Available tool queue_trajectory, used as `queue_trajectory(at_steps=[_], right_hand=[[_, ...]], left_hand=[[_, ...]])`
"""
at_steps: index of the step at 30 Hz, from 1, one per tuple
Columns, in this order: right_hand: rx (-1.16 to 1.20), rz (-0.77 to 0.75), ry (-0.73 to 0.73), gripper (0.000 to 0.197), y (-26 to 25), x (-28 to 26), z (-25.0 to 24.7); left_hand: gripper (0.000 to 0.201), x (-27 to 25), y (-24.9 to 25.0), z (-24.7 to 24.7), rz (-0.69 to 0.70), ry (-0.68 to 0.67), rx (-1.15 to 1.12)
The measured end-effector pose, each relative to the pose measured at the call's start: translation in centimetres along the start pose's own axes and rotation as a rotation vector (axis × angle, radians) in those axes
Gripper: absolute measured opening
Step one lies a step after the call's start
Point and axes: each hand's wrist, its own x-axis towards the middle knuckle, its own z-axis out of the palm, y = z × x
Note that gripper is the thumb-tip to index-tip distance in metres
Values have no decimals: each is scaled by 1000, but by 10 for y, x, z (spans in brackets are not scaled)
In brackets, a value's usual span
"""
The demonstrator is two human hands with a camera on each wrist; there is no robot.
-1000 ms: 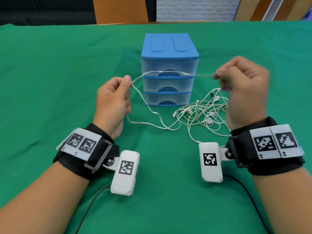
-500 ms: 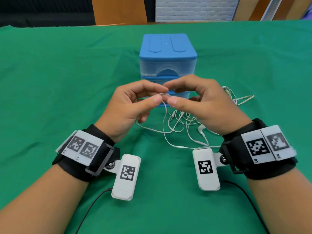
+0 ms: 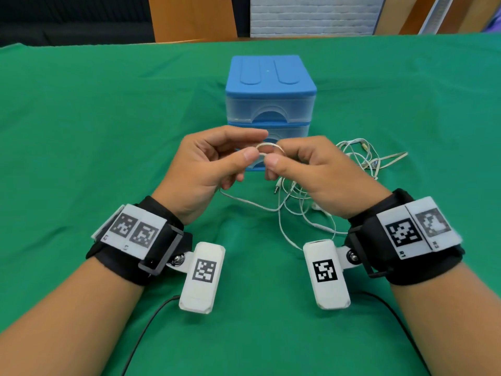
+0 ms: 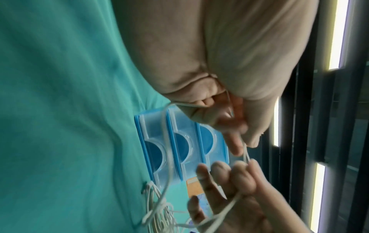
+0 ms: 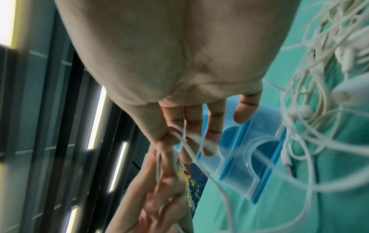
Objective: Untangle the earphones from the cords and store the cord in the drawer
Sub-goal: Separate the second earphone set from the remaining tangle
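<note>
While both thumbs meet forefingers, left hand (image 3: pixel 206 164) and right hand (image 3: pixel 311 169) pinch one small white cord (image 3: pixel 269 146) loop between them | other fingers loosely curled | earphone tangle (image 3: pixel 298 202) under right fingers | drawer unit (image 3: pixel 271 104) just beyond fingertips, visible drawers closed, contents not discernible

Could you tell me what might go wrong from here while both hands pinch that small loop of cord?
The cord loop pinched by the left hand and right hand trails into the tangled earphones; pulling may tighten knots. All three fronts of the drawer unit look closed, so storing needs a freed hand.
</note>
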Motion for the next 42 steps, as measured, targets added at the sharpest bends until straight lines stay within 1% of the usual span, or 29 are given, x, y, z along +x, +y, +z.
queue_trajectory(at_steps=[5, 9, 12, 15, 17, 20, 23, 25, 27, 28, 29, 31, 33, 34, 35, 37, 38, 39, 40, 42], right_hand=[[151, -17, 205, 35, -7, 1, -15], [240, -43, 296, 32, -15, -1, -24], [254, -76, 355, 31, -24, -5, -32], [322, -124, 428, 28, -32, -11, -38], [351, -134, 440, 24, -37, -16, -41], [279, -136, 355, 23, -38, -22, -41], [141, -160, 181, 25, -38, -28, -34], [60, -124, 42, 22, -41, -33, -26], [-16, -57, -103, 20, -46, -37, -19], [-50, -35, -137, 20, -48, -36, -16], [-73, -30, -130, 19, -49, -34, -15], [-79, -52, -34, 17, -46, -25, -15], [-65, -85, 97, 12, -40, -13, -17], [-77, -97, 142, 13, -36, -6, -18], [-121, -107, 159, 20, -33, 0, -18], [-241, -116, 119, 36, -30, 11, -17], [-273, -106, 75, 40, -28, 15, -16], [-274, -96, 24, 40, -27, 19, -14], [-261, -89, -20, 35, -25, 22, -12], [-241, -104, -69, 15, -18, 25, -9]], left_hand=[[10, 8, -6, -9, 42, 158, 22], [10, 11, -5, -13, 52, 304, 30], [9, 13, -5, -16, 98, 372, 112], [3, 13, -6, -20, 141, 437, 219], [2, 13, -3, -22, 155, 467, 235], [6, 13, 1, -23, 158, 472, 212], [14, 10, 5, -21, 106, 438, 131], [21, 10, 7, -20, 74, 424, 56], [20, 10, 8, -18, 61, 415, 31], [16, 9, 8, -17, 61, 401, 29], [13, 8, 7, -15, 61, 377, 24], [9, 7, 7, -12, 60, 312, -4], [12, 6, 9, -9, 64, 226, -32], [16, 6, 10, -7, 65, 174, -45], [20, 6, 11, -5, 63, 120, -57], [23, 4, 12, -1, 49, 19, -69], [23, 4, 12, 0, 41, -22, -67], [23, 3, 12, 1, 35, -53, -62], [22, 2, 13, 1, 29, -74, -58], [22, 1, 13, 0, 17, -95, -55]])
